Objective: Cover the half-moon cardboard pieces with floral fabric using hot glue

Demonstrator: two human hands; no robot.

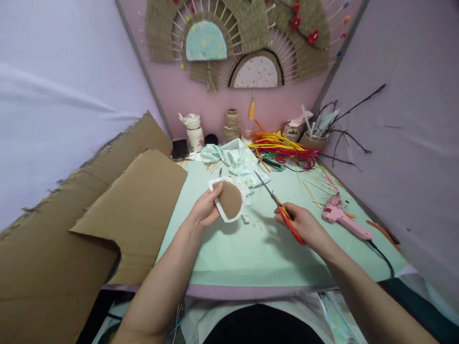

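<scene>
My left hand (207, 206) pinches the left edge of a half-round cardboard piece (230, 199), thumb on top. White fabric shows as a border all round the cardboard. In my right hand (296, 220) is a pair of scissors (286, 220) with red and yellow handles, its blades pointing up and left, apart from the cardboard piece. The blades look closed or nearly so. Small scraps of fabric (245, 219) lie on the pale green tabletop (229, 263) just beyond and below the piece.
Crumpled floral fabric (234, 155) lies at the back, beside yellow and red pipe cleaners (283, 143). A pink glue gun (344, 220) rests at right near thin sticks (315, 188). Large cardboard sheets (143, 205) lean over the left side. A white bottle (194, 131) and twine spool (232, 125) stand behind.
</scene>
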